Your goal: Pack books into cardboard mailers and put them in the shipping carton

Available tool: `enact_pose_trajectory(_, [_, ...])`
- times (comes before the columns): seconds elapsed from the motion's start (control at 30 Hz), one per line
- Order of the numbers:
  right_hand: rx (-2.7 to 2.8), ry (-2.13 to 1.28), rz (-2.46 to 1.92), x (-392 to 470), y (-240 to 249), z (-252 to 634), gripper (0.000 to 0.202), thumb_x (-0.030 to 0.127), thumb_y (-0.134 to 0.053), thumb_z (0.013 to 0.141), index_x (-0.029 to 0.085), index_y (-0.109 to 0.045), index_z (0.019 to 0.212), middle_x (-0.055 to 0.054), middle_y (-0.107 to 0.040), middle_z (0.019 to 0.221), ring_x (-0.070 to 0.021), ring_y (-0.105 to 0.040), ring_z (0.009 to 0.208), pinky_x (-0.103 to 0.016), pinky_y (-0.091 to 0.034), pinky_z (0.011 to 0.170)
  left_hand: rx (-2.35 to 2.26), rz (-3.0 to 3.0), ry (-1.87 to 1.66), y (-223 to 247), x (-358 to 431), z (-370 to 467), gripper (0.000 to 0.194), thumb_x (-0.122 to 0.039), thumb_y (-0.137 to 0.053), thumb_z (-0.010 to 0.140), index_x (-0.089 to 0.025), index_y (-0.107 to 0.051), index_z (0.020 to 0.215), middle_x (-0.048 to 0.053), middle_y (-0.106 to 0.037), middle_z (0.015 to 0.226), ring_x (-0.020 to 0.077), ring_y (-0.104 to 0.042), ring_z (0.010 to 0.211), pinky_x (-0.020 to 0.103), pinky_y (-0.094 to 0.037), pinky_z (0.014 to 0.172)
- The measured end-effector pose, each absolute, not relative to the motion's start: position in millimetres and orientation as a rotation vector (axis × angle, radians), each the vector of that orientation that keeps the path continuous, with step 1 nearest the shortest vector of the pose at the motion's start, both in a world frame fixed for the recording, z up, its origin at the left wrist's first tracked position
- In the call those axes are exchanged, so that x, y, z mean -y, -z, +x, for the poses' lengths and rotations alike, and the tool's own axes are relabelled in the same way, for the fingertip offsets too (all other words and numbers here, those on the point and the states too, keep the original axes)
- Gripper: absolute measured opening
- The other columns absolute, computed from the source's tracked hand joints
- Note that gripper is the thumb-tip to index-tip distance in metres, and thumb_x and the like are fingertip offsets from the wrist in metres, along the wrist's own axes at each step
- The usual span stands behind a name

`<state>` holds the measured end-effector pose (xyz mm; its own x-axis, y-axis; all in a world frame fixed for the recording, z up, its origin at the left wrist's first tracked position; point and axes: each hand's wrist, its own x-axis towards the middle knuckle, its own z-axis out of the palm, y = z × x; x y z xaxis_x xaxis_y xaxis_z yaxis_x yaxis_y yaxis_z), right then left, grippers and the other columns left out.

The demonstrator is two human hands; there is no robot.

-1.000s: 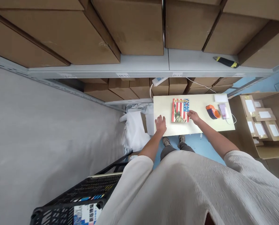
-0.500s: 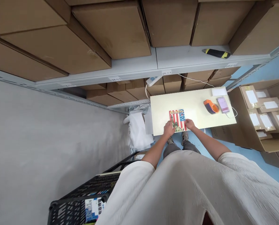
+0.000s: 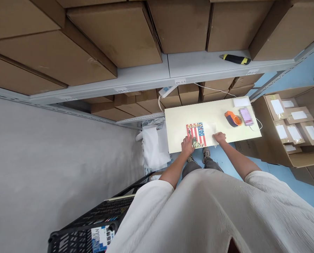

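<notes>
A book (image 3: 200, 133) with red and white stripes, a starred blue corner and a statue on its cover lies on the pale tabletop (image 3: 178, 117). My left hand (image 3: 188, 145) rests over its lower left corner, fingers stretched onto the cover. To the right of the book, my right hand (image 3: 220, 137) is closed, pinching the edge of a thin whitish sheet (image 3: 211, 128). That sheet reaches toward the book; whether it is part of it I cannot tell.
An orange tape dispenser (image 3: 232, 118), a blurred purple phone (image 3: 246, 116) and a white block (image 3: 241, 102) occupy the table's right end. Beyond stands an open carton (image 3: 303, 154) with labelled boxes. A cutter (image 3: 235, 59) lies on the shelf; a black crate (image 3: 75, 230) is lower left.
My right hand has moved right, away from the book's edge, and the whitish sheet now shows between them. My left hand stays on the book. The view has shifted slightly.
</notes>
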<state>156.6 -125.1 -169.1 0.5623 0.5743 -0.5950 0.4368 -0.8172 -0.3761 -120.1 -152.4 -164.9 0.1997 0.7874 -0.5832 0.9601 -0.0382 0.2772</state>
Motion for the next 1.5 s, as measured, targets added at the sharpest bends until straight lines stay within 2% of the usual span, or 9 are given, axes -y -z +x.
enact_pose_trajectory(0.17, [0.966,-1.124,-2.378,129,164,145,0.032,0.027,-0.07,0.078,0.024,-0.061,0.108,-0.002,-0.071,0.096,-0.0254,-0.07,0.094,-0.036,-0.056,0.089,-1.617,1.867,0.355,167,154,-120,0.103,-0.041,-0.073,0.095,-0.025,-0.017,0.179,0.022,-0.026,0.182,0.0414,-0.032,0.165,0.055,-0.039,0.128])
enact_pose_trajectory(0.33, [1.275,-1.276,-2.098,130,161,102,0.024,0.025,-0.067,0.08,0.024,-0.062,0.103,0.0,-0.069,0.086,-0.0228,-0.067,0.081,-0.032,-0.051,0.075,-1.611,1.824,0.277,169,155,-122,0.102,-0.042,-0.074,0.094,-0.022,-0.019,0.178,0.023,-0.024,0.183,0.0432,-0.029,0.167,0.057,-0.037,0.13])
enact_pose_trajectory(0.6, [1.45,-1.33,-2.111,120,182,49,0.018,0.018,-0.07,0.08,0.023,-0.069,0.097,-0.004,-0.076,0.093,-0.0241,-0.072,0.094,-0.033,-0.054,0.089,-1.556,1.748,0.037,170,151,-138,0.076,-0.016,-0.056,0.097,-0.021,-0.036,0.171,0.02,-0.047,0.172,0.0361,-0.05,0.155,0.049,-0.047,0.123])
enact_pose_trajectory(0.8, [1.334,-1.532,-1.95,118,196,54,0.019,0.027,-0.076,0.082,0.025,-0.081,0.1,-0.007,-0.082,0.114,-0.029,-0.073,0.115,-0.041,-0.056,0.107,-1.515,1.79,-0.175,162,147,-131,0.072,-0.005,-0.054,0.092,-0.021,-0.047,0.161,0.018,-0.057,0.163,0.0335,-0.05,0.154,0.049,-0.044,0.124])
enact_pose_trajectory(0.9, [1.182,-1.719,-1.821,122,197,62,0.024,0.032,-0.078,0.081,0.024,-0.083,0.104,-0.008,-0.083,0.119,-0.0288,-0.073,0.114,-0.043,-0.059,0.103,-1.424,1.796,-0.096,156,143,-124,0.067,-0.004,-0.054,0.093,-0.023,-0.051,0.156,0.017,-0.063,0.156,0.0342,-0.051,0.153,0.051,-0.042,0.123])
enact_pose_trajectory(1.0, [1.062,-1.743,-1.834,124,194,73,0.028,0.028,-0.077,0.078,0.023,-0.082,0.105,-0.009,-0.083,0.114,-0.0273,-0.074,0.105,-0.041,-0.061,0.096,-1.396,1.807,0.026,151,140,-120,0.062,-0.004,-0.055,0.093,-0.022,-0.054,0.152,0.018,-0.062,0.157,0.0353,-0.049,0.155,0.052,-0.038,0.124])
enact_pose_trajectory(1.13, [1.026,-1.315,-2.146,124,190,88,0.023,0.026,-0.068,0.076,0.023,-0.078,0.096,-0.008,-0.082,0.107,-0.0269,-0.073,0.107,-0.038,-0.059,0.097,-1.393,1.846,0.104,146,139,-117,0.064,-0.004,-0.052,0.094,-0.021,-0.05,0.156,0.02,-0.056,0.165,0.0358,-0.047,0.156,0.052,-0.035,0.124])
enact_pose_trajectory(1.27, [1.029,-1.324,-2.245,122,187,93,0.009,0.031,-0.073,0.073,0.024,-0.071,0.08,-0.004,-0.074,0.079,-0.0263,-0.072,0.089,-0.033,-0.057,0.079,-1.395,1.828,0.103,143,139,-114,0.062,-0.013,-0.051,0.099,-0.022,-0.047,0.161,0.019,-0.053,0.169,0.0364,-0.046,0.157,0.052,-0.036,0.125])
enact_pose_trajectory(1.5, [1.002,-1.481,-2.154,114,172,77,0.037,0.046,-0.085,0.077,0.027,-0.054,0.073,0.002,-0.055,0.058,-0.0165,-0.056,0.059,-0.028,-0.046,0.057,-1.496,1.632,0.014,140,131,-111,0.05,-0.041,-0.058,0.107,-0.023,-0.054,0.153,0.018,-0.071,0.147,0.0379,-0.062,0.142,0.047,-0.046,0.116])
